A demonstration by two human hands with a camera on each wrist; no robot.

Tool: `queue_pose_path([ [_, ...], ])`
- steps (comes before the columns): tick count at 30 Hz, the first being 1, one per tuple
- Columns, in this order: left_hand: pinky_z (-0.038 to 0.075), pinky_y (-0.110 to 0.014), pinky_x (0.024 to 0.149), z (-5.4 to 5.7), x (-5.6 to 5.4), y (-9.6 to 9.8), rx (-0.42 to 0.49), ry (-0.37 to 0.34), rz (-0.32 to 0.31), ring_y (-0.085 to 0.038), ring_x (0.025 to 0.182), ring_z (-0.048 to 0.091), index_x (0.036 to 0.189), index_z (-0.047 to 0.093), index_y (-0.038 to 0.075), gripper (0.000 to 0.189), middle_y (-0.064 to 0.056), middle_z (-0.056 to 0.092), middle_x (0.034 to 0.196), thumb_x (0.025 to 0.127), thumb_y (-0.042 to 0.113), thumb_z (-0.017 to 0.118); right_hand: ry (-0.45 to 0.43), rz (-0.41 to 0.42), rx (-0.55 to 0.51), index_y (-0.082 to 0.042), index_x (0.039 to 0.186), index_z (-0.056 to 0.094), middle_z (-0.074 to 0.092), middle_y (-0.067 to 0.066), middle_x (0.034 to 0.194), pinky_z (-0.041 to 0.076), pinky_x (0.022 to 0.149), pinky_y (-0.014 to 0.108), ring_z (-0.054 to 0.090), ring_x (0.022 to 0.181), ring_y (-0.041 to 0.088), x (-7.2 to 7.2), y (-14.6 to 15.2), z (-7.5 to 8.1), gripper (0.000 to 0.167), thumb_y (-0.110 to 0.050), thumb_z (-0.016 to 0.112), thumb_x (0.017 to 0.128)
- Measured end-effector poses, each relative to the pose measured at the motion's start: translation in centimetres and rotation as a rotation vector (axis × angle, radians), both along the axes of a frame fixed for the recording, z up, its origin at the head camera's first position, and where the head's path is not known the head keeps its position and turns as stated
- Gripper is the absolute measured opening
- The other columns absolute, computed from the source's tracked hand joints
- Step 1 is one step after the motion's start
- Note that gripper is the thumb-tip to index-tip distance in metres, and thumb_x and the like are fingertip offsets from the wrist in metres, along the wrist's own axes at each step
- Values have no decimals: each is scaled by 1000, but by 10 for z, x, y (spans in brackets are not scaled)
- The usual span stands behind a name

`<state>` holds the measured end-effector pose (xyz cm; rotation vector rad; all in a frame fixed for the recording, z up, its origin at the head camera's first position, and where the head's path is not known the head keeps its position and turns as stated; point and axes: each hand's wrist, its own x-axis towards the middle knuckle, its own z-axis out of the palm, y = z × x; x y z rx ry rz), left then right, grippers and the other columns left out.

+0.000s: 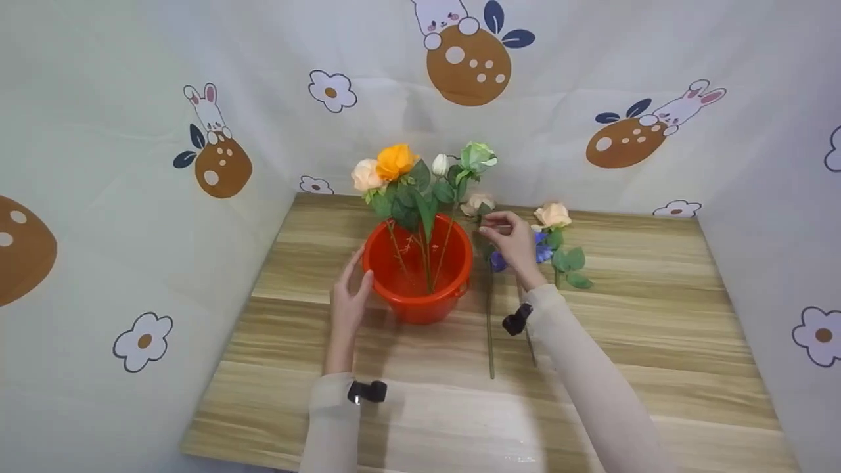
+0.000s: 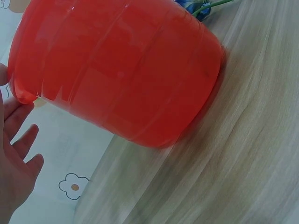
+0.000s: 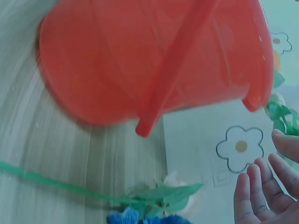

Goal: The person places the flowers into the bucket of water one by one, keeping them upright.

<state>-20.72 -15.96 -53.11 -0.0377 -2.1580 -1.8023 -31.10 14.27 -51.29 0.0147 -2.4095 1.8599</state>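
A red plastic bucket (image 1: 424, 310) stands upright on the table. Inside it are artificial flowers on stems: an orange rose (image 1: 396, 162), a peach rose (image 1: 366, 175), a white bud (image 1: 441, 164) and a pale green rose (image 1: 477, 157). My left hand (image 1: 348, 301) is at the bucket's left side, its loosely extended fingers touching the rim. To the right of the bucket my right hand (image 1: 516, 244) hovers over flowers lying there, fingers softly bent with nothing between them. In the right wrist view its palm (image 3: 271, 200) shows bare, beside the bucket's handle (image 3: 173, 70).
On the wooden table (image 1: 624, 368), right of the bucket, lie a pale pink rose (image 1: 478, 203), a blue flower (image 1: 543, 251) and another peach rose (image 1: 553, 215); their stems point toward the front. A patterned cloth (image 1: 368, 39) hangs behind and along both sides.
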Motion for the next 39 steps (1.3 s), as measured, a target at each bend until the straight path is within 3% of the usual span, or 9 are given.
queue_pose_path([
  [8, 22, -49, 127, 0, 1, 0, -5, -14, 14, -37, 148, 34, 143, 51, -1, 47, -19, 50, 149, 98, 8, 61, 3, -38, -27, 6, 116, 66, 70, 27, 114, 54, 72, 13, 62, 76, -5, 2, 21, -8, 31, -10, 73, 90],
  [15, 22, -49, 127, -1, 1, 0, 3, -29, 23, -37, 148, 34, 143, 51, 1, 47, -19, 48, 151, 98, 8, 61, 26, -99, -20, 7, 112, 67, 71, 25, 110, 51, 71, 10, 62, 75, -3, 6, 39, -16, 27, -6, 73, 89],
  [20, 22, -48, 126, -1, 0, 0, 2, -14, 17, -38, 147, 35, 143, 51, 0, 47, -18, 49, 150, 98, 7, 61, -20, -146, -8, 5, 115, 66, 71, 19, 111, 51, 70, 9, 61, 79, -2, 11, 62, -28, 29, -8, 73, 90],
  [25, 23, -48, 126, -2, 0, 0, -7, -18, 16, -35, 147, 36, 143, 52, 1, 46, -17, 50, 150, 98, 8, 60, -46, -169, -4, 6, 118, 66, 69, 22, 116, 52, 71, 9, 61, 78, -7, 17, 81, -39, 32, -9, 72, 90],
  [32, 23, -53, 125, -2, 0, 1, -21, 32, 13, -43, 145, 36, 141, 52, -3, 46, -21, 52, 147, 97, 5, 60, -79, -203, -10, 7, 118, 65, 67, 26, 119, 55, 73, 10, 62, 77, -10, 25, 100, -51, 32, -8, 72, 91],
  [39, 23, -47, 126, -2, 0, 1, -12, 9, 20, -35, 147, 37, 142, 53, 0, 46, -15, 53, 147, 97, 6, 61, -118, -232, -25, 7, 119, 64, 67, 26, 120, 56, 74, 11, 62, 78, -9, 34, 116, -64, 33, -7, 72, 90],
])
